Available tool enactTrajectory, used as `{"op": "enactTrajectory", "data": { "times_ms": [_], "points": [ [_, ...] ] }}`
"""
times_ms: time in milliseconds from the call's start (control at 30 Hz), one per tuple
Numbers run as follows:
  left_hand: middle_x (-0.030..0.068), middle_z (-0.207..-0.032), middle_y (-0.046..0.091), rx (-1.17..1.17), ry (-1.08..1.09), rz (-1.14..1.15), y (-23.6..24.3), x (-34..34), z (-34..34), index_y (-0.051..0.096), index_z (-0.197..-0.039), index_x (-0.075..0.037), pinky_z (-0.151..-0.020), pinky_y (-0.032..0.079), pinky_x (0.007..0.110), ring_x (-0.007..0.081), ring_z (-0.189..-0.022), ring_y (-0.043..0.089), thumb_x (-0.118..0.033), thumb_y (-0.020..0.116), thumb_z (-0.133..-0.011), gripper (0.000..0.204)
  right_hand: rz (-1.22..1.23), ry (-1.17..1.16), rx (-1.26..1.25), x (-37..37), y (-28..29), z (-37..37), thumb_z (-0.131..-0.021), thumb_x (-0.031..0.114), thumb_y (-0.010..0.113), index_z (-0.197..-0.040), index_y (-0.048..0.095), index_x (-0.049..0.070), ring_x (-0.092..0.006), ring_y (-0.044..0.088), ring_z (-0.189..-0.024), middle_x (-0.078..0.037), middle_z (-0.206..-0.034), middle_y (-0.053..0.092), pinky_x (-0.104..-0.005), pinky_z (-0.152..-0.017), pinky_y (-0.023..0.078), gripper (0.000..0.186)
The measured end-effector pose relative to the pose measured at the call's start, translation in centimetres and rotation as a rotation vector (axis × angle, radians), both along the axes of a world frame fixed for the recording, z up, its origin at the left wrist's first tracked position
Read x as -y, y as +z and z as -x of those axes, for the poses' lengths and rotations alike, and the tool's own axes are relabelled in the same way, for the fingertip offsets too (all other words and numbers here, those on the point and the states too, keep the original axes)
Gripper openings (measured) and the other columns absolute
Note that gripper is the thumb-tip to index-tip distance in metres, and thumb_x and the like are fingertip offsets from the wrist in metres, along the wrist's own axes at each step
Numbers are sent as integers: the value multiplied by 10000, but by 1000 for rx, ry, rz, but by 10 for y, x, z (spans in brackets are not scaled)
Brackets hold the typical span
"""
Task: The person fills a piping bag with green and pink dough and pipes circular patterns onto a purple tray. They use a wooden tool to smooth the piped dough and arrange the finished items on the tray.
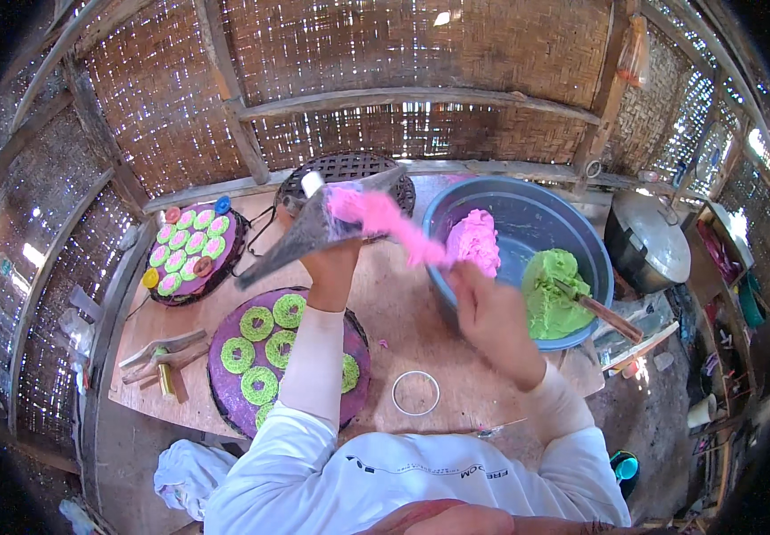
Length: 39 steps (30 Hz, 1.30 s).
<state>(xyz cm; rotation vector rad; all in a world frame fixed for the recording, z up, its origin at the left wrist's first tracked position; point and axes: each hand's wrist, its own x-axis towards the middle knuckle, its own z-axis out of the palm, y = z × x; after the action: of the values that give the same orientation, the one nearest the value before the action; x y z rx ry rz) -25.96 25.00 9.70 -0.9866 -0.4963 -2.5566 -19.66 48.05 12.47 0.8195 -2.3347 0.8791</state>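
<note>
My left hand [324, 260] holds up a clear plastic piping bag [282, 250] with a white tip at its top. My right hand [483, 308] is closed on a spreading tool, mostly hidden, from which blurred pink paste [376, 218] stretches into the bag. Right of the bag, a blue basin [514, 187] holds pink paste [474, 236] and green paste [550, 290], with a wooden-handled utensil [608, 316] in the green. Below my left hand, a round purple board [233, 392] carries several green piped rings [258, 385]; my left forearm covers part of it.
A second purple board [190, 287] at back left carries pink-and-green pieces. A dark lattice-topped round object [331, 169] stands behind the bag, a lidded metal pot [648, 245] at right. A white ring [415, 410] and wooden tool [164, 357] lie on the plywood table [421, 348].
</note>
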Motion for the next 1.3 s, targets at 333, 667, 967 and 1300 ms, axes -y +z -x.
{"op": "enactTrajectory", "data": {
  "times_ms": [333,667,967,1300],
  "points": [
    [52,-1075,526,303,1019,645,-4,-5,-8,481,-1076,-114,-952,344,394,201,-968,515,-364,467,-885,315,39,152,-126,14,-3,20,-852,174,523,-904,535,101,-307,577,-523,-112,-633,580,-409,-425,422,91],
    [67,-983,603,373,1570,943,38,34,-49,567,-997,-35,-823,447,288,140,-882,574,-46,739,-645,393,-420,-192,94,-59,-4,71,-807,188,535,-840,615,138,-341,597,-585,-155,-636,593,-442,-491,453,100],
    [32,-946,438,114,467,386,49,48,-91,568,-876,-143,-857,348,327,167,-894,452,-195,717,-652,274,-891,-50,-11,-57,-95,160,-798,185,518,-750,643,69,-281,641,-621,-108,-661,636,-379,-539,502,177],
    [24,-1001,458,-133,-73,265,17,68,-96,587,-906,-210,-795,389,298,127,-910,471,-268,686,-743,198,1188,2150,2250,151,-29,-76,-720,747,422,-1353,282,143,-223,503,-714,-143,-951,483,-325,-560,449,886]
  ]
}}
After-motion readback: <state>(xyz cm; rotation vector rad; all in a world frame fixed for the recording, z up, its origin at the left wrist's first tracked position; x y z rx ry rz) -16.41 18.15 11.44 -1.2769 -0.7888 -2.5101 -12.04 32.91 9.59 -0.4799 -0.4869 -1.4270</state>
